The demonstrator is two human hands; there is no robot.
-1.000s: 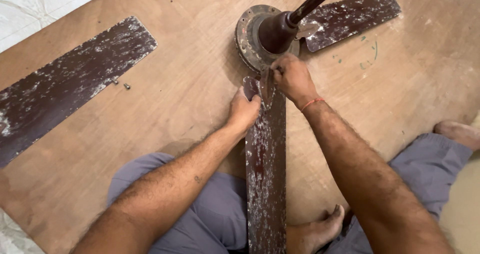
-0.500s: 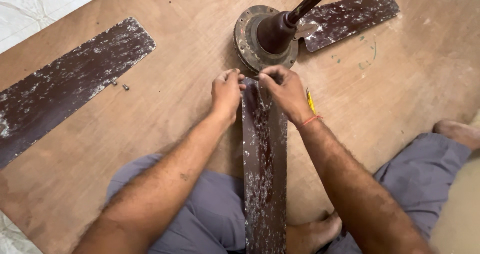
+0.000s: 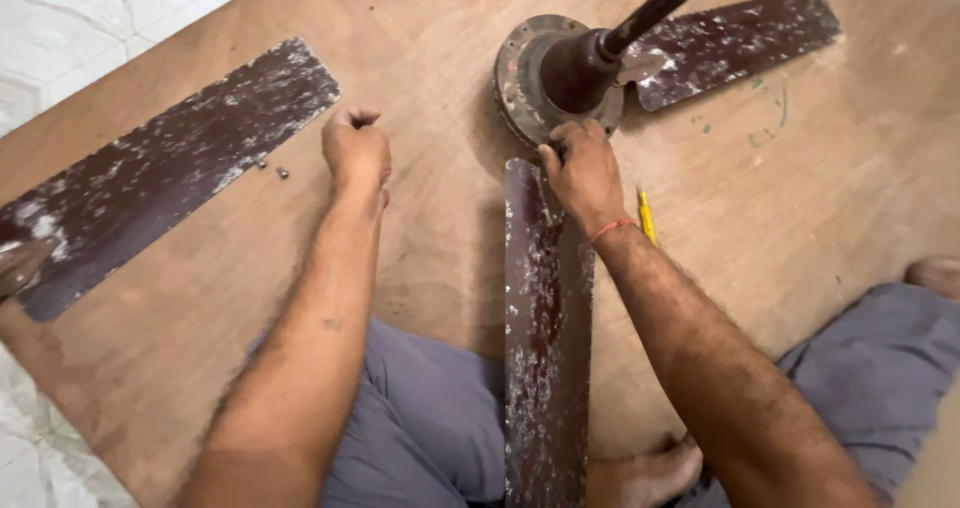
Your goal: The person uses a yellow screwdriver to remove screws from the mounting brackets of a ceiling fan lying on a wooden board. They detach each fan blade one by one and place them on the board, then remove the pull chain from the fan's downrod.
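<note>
R hand (image 3: pixel 583 173) fingers over blade (image 3: pixel 545 328) root

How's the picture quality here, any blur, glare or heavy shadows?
Head view: mostly sharp, lit softly and evenly; faint shadow beside the round brown metal fan motor; no strong glare; the dark speckled fan blade looks stretched toward the bottom edge; left hand slightly soft.
</note>
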